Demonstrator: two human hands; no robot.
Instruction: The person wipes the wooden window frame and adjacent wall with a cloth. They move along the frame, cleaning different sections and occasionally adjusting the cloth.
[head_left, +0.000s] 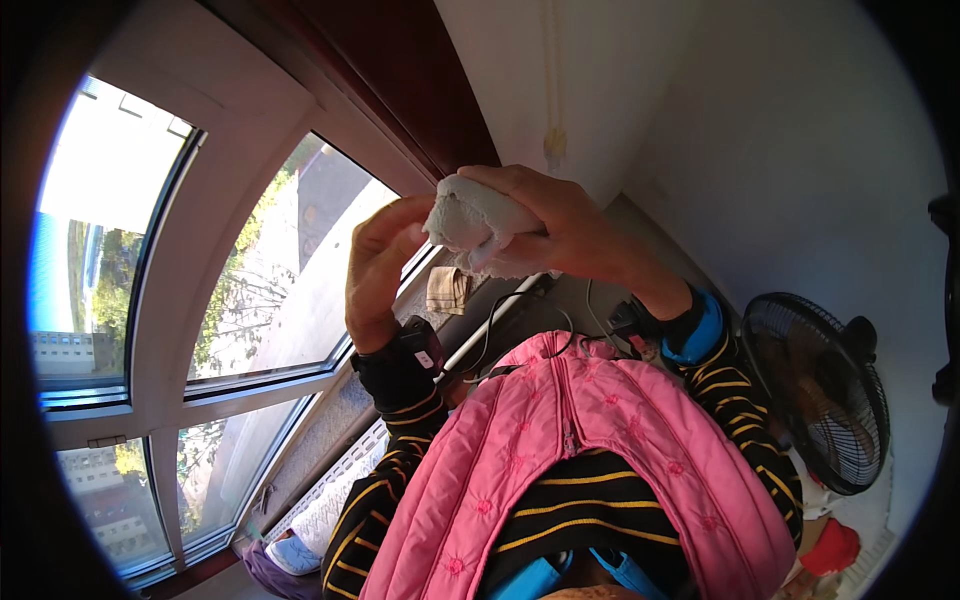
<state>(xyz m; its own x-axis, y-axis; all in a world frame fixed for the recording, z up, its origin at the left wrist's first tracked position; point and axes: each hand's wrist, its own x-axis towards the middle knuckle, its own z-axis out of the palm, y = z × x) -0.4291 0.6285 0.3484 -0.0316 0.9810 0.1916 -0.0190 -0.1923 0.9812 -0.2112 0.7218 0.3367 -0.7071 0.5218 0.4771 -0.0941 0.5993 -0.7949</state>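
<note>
A bunched white terry cloth (480, 217) is held up in front of the window frame. My right hand (581, 225) grips it from the right, fingers over its top and thumb underneath. At the cloth's left edge is my left hand (382, 262), its fingers bent and the fingertips meeting or partly behind the fabric. Whether those fingers pinch the cloth cannot be made out. Below the cloth, a folded beige checked cloth (448, 290) lies on the window sill. Both wrists wear dark straps with small black devices.
Large window panes (277, 270) in a pale frame fill the left side. A black fan (817, 394) stands at the right by the wall. Dark cables (491, 322) hang between my arms. A white radiator cover (352, 465) runs under the sill. A pull cord (553, 90) hangs ahead.
</note>
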